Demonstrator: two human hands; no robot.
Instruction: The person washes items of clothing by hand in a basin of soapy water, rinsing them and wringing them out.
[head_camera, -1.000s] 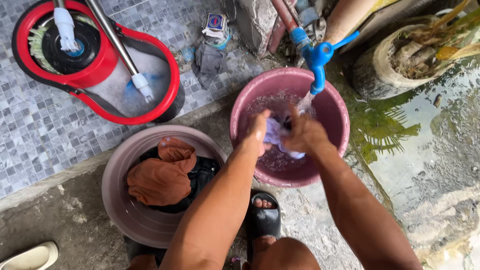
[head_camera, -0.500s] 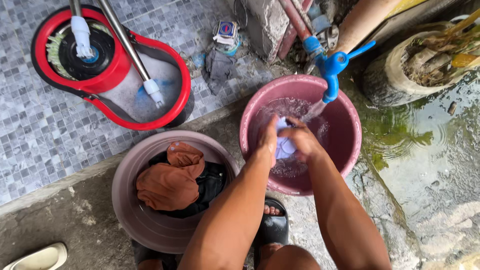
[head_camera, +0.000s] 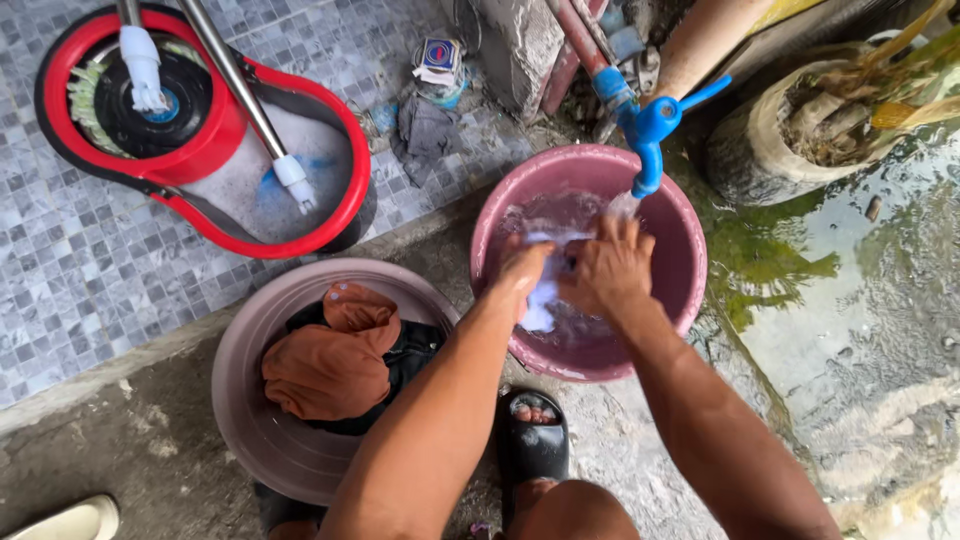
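Both hands clutch one small white cloth (head_camera: 541, 296) over the pink basin (head_camera: 680, 300) at far right: left hand (head_camera: 520, 270) and right hand (head_camera: 605, 268) bunch it. Soaked, it looks limp, slippery, light; best gripped gathered.

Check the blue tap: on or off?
On. Water streams from the blue tap into the pink basin, beside both hands.

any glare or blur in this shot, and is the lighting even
Head view: soft, even daylight with no hard shadows; the wet ground at right mirrors pale sky and green leaves as glare; the water pouring from the blue tap is blurred, and the light cloth between the left hand and right hand looks slightly washed out; the tiles and mop bucket are sharp.
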